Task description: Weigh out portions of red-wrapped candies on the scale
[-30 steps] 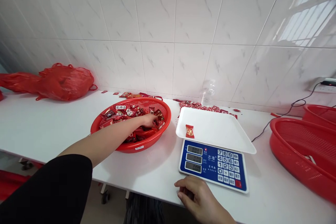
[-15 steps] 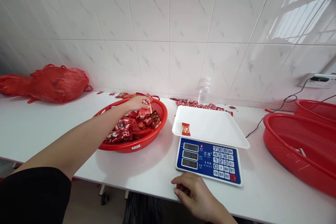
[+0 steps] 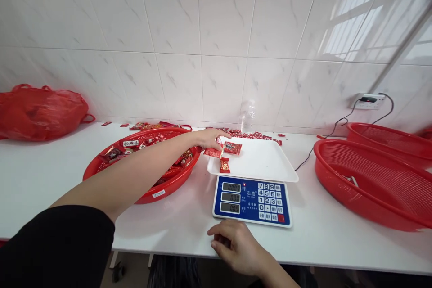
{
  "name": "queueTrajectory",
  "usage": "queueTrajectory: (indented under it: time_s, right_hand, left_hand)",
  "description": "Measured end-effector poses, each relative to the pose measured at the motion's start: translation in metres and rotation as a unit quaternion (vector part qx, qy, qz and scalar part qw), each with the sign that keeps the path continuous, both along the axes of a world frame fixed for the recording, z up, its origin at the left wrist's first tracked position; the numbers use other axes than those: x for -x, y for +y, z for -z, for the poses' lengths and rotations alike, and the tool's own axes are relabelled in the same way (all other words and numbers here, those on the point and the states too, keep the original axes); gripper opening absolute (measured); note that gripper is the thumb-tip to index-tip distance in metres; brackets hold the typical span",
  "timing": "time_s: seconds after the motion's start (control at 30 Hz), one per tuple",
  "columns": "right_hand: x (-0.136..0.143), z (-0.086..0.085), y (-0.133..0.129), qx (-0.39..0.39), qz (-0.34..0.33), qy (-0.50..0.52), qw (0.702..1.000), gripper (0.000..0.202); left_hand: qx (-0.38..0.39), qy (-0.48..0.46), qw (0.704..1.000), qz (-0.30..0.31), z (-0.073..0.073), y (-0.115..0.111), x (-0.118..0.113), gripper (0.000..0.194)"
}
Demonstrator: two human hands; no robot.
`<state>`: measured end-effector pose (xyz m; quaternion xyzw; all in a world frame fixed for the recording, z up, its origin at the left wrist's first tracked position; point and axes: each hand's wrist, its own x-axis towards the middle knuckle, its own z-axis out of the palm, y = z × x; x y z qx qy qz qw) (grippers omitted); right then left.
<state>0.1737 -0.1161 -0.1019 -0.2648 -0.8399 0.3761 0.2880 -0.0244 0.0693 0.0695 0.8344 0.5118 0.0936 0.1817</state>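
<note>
My left hand [image 3: 213,138] is over the left edge of the white scale tray [image 3: 263,162], its fingers closed on red candy packets [image 3: 212,152]. Beside its fingertips is a dark-lettered red packet [image 3: 232,148], over the tray; whether it is held or lying there I cannot tell. A small red-and-gold candy [image 3: 224,165] lies on the tray. Below the blue scale panel [image 3: 251,202], my right hand [image 3: 236,245] rests at the table's front edge, fingers loosely curled and apart, holding nothing. Under my left forearm stands a red basket [image 3: 158,193] filled with wrapped candies.
Two red baskets, one nearer [image 3: 364,202] and one behind [image 3: 394,144], stand at the right. A red plastic bag [image 3: 43,112] lies at the far left. Loose packets and a clear bottle [image 3: 248,119] are along the wall. A black cable [image 3: 308,157] runs behind the scale.
My left hand has moved right, from the candy basket to the scale tray, with packets. The dark-lettered packet now shows over the tray. The view has shifted right; my right hand keeps its pose.
</note>
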Motion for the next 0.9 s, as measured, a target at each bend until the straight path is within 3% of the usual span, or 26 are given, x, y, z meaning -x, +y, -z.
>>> queueTrajectory:
  time_s: [0.2,0.33,0.47,0.67,0.77,0.9]
  right_hand:
    - [0.001,-0.001,0.002,-0.026,0.001,-0.008,1.000,0.025]
    - [0.001,0.001,0.003,-0.033,-0.004,-0.011,0.999,0.025]
    - [0.001,0.001,0.003,-0.036,-0.003,-0.010,0.999,0.025]
    - [0.001,0.002,0.003,-0.036,-0.002,-0.005,0.999,0.025]
    - [0.001,0.001,0.003,-0.036,-0.003,-0.001,0.999,0.025]
    - [0.000,0.000,0.004,-0.046,-0.006,-0.002,0.999,0.024]
  left_hand:
    - [-0.019,0.019,0.995,-0.101,-0.006,0.004,-0.011,0.049]
    - [-0.005,-0.049,0.982,-0.180,-0.002,0.000,-0.019,0.043]
    - [-0.039,-0.118,0.972,-0.197,0.011,0.009,-0.028,0.026]
    - [-0.072,-0.187,0.955,-0.220,0.021,0.019,-0.031,0.023]
    - [-0.095,-0.236,0.935,-0.248,0.017,0.020,-0.026,0.021]
    - [-0.104,-0.340,0.887,-0.296,0.004,0.014,-0.021,0.025]
